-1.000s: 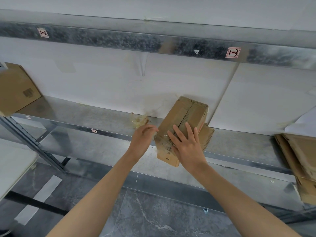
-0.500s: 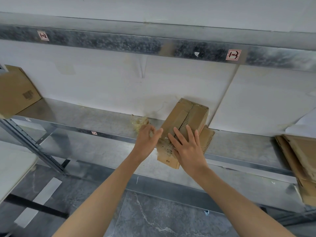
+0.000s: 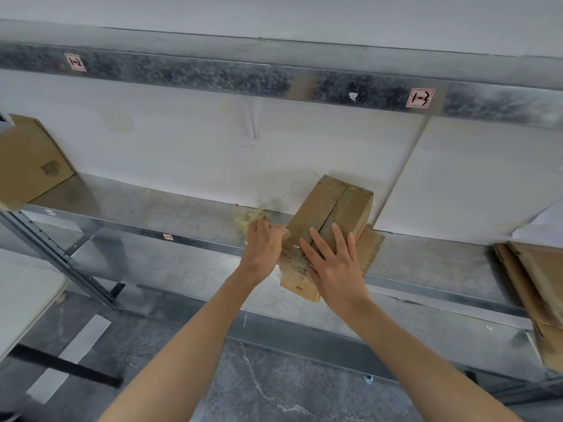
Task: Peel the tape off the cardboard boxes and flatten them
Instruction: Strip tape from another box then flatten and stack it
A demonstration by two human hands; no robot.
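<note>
A small brown cardboard box [image 3: 341,205] sits tilted on the metal shelf [image 3: 146,208], its near end hanging over the shelf's front edge. My right hand [image 3: 332,263] lies flat on the box's near top with fingers spread and straight. My left hand [image 3: 262,248] is at the box's left edge with its fingers curled, pinching a strip of clear tape [image 3: 285,236] that runs to the box corner. A crumpled wad of peeled tape [image 3: 248,216] lies on the shelf just behind my left hand.
Another cardboard box [image 3: 27,166] stands at the shelf's far left. Flattened cardboard sheets [image 3: 536,287] are piled at the right end. A white wall backs the shelf, and an upper shelf beam [image 3: 274,77] runs overhead. A white table edge [image 3: 24,300] is at lower left.
My left hand has moved slightly left and up, away from the box corner, drawing the clear tape strip with it. My right hand stays flat on the box.
</note>
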